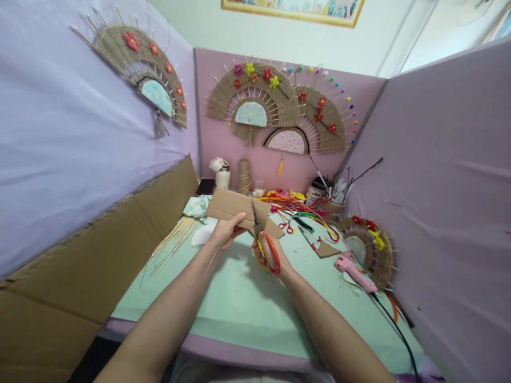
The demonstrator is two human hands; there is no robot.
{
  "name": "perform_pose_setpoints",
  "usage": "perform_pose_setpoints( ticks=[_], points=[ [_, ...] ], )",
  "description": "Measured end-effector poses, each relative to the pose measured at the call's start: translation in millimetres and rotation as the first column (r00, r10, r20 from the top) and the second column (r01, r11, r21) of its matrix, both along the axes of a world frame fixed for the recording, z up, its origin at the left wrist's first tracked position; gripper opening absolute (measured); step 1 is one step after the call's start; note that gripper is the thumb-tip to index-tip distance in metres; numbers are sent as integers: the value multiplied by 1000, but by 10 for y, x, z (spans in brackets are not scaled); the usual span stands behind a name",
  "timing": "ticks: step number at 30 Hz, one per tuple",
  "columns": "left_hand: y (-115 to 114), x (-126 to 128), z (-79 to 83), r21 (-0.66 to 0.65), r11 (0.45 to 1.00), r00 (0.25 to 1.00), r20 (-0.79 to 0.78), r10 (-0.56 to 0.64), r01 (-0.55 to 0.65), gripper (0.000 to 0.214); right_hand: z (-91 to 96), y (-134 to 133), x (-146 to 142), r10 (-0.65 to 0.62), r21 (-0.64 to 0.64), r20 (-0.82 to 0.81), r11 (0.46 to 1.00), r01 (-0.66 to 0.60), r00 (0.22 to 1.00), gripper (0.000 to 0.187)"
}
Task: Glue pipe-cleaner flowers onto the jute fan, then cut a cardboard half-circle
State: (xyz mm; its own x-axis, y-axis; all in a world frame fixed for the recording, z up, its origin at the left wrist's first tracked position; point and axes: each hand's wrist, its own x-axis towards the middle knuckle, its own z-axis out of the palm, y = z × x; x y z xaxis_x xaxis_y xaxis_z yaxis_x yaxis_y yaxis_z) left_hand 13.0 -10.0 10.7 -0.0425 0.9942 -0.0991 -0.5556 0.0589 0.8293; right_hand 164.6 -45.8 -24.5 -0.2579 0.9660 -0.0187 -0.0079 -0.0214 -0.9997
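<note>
My left hand (229,232) grips the lower edge of a corrugated cardboard piece (229,205), thumb on top, holding it above the table. In my right hand (275,255) is a pair of scissors (273,254) with red and yellow handles. Their blades lie across the cardboard, pointing away from me, and part of the sheet hangs to the right of them. Left of my left hand, a white paper piece (203,235) lies on the table, near a bundle of thin wooden sticks (174,239).
A pink glue gun (355,272) with a black cord lies at right, near a small twine-wrapped fan (375,244). Colourful pipe cleaners (295,205), small pliers (302,221) and a twine spool (244,176) sit toward the back. Decorated fans (255,90) hang on the pink board.
</note>
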Motion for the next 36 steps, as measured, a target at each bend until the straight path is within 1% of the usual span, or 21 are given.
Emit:
perform_pose_setpoints(
  ticks=[4,8,13,19,21,24,26,28,30,32,34,36],
  points=[
    [3,10,-25,1,1000,1000,0,-5,5,34,27,-4,31,-7,78,120,997,-2,993,65],
    [-3,27,-31,-9,1000,1000,8,-4,4,32,82,-18,83,-8,93,222,996,-13,975,63],
    [-5,25,-24,-22,1000,1000,6,14,-14,33,110,-29,128,6,96,262,995,-32,965,57],
    [6,8,-20,17,1000,1000,28,1,-2,33,171,-70,113,-26,58,235,998,13,972,44],
    [17,25,-27,12,1000,998,59,4,-4,32,187,-79,98,-41,39,233,999,33,972,42],
    [35,73,-34,-21,998,981,180,66,-64,29,181,-80,72,-71,28,254,997,66,965,39],
    [41,95,-29,-48,994,958,263,110,-101,27,154,-77,55,-93,41,270,996,85,958,40],
    [43,96,-17,-59,991,950,286,128,-116,27,113,-74,41,-122,76,282,992,105,952,43],
    [41,79,-3,-55,990,959,246,142,-133,27,72,-69,30,-138,114,286,987,109,948,49],
    [37,65,5,-47,987,970,180,162,-157,30,41,-62,20,-127,131,276,987,94,953,56],
    [27,67,2,-48,986,978,127,166,-162,33,25,-52,9,-108,130,256,989,76,961,61],
    [11,89,-10,-49,988,983,105,150,-146,35,25,-43,0,-94,116,225,991,69,970,65]
  ],
)
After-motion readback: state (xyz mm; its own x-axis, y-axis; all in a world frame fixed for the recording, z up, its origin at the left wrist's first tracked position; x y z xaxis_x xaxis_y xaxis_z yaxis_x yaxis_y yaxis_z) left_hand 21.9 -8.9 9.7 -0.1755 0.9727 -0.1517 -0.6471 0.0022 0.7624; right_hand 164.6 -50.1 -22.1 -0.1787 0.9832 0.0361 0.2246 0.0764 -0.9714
